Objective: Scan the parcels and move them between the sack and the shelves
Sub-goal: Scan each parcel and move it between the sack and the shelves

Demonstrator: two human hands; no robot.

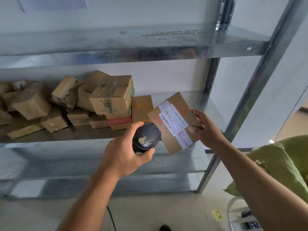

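Note:
My right hand (205,129) grips a flat brown cardboard parcel (173,112) by its right edge, held tilted in front of the metal shelf (116,55). A white label with a barcode faces me. My left hand (126,154) grips a black handheld scanner (146,137), its head right next to the parcel's label. Several brown parcels (111,95) lie piled on the middle shelf board, to the left. The green sack (283,165) bulges at the right edge, under my right forearm.
The shelf's upright post (260,77) runs diagonally at the right. A lower shelf board (100,164) sits beneath my hands. A black cable (111,219) trails on the floor, and a white stool frame (233,212) stands at the bottom right.

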